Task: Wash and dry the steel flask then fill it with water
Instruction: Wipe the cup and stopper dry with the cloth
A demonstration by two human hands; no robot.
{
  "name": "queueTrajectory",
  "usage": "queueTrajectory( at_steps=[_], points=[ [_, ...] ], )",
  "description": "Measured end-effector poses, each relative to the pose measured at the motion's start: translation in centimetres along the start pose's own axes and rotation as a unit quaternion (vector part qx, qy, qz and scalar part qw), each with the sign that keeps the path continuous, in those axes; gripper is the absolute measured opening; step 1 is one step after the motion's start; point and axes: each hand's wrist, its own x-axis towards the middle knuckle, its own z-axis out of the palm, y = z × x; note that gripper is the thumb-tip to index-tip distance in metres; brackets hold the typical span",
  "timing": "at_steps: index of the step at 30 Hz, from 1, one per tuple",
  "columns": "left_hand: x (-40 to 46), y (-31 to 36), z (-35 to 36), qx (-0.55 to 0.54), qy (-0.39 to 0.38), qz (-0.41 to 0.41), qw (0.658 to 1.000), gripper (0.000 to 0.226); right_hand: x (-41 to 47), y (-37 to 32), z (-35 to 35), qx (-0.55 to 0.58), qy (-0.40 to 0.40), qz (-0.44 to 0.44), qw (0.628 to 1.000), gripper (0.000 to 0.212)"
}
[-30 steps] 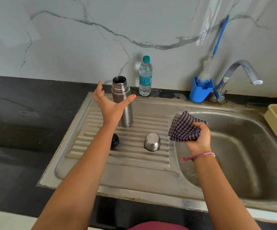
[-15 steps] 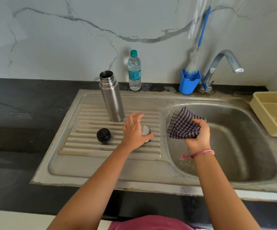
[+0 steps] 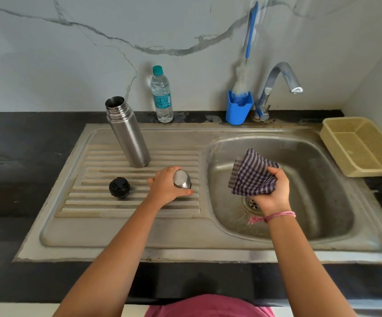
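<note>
Steel draining board [image 3: 89, 227] keeps the open flask [image 3: 128, 133] upright; left hand [image 3: 166, 187] grips its cup [image 3: 182, 179] (probably for drying), right hand [image 3: 273, 193] clutches the cloth [image 3: 250, 175].

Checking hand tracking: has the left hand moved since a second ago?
Yes. The left hand left the upright steel flask and came down toward the person, onto the steel cap on the drainboard, gripping it.

The left hand [image 3: 166, 185] hides most of the steel cup [image 3: 182, 179] — its mouth unseen.
</note>
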Motion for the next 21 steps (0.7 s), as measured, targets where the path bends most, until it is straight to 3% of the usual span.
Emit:
queueTrajectory(
  at_steps=[5, 9, 15, 21],
  points=[
    [-0.5, 5.0, 0.4, -0.031, 0.010, 0.070, 0.997, 0.083, -0.2, -2.8, -1.2, -0.008, 0.005, 0.000, 1.000, 0.027],
    [-0.8, 9.3, 0.8, -0.089, -0.055, 0.145, 0.984, 0.085, -0.6, -5.6, -2.0, -0.021, -0.003, -0.004, 1.000, 0.022],
    [-1.6, 14.6, 2.4, -0.149, -0.095, 0.147, 0.973, 0.110, -0.7, -9.4, -3.8, -0.050, -0.002, -0.020, 0.999, 0.032],
    [-1.7, 17.9, 4.3, -0.077, -0.064, 0.183, 0.978, 0.103, -0.7, -12.4, -4.6, -0.125, -0.002, -0.042, 0.991, 0.044]
  ],
)
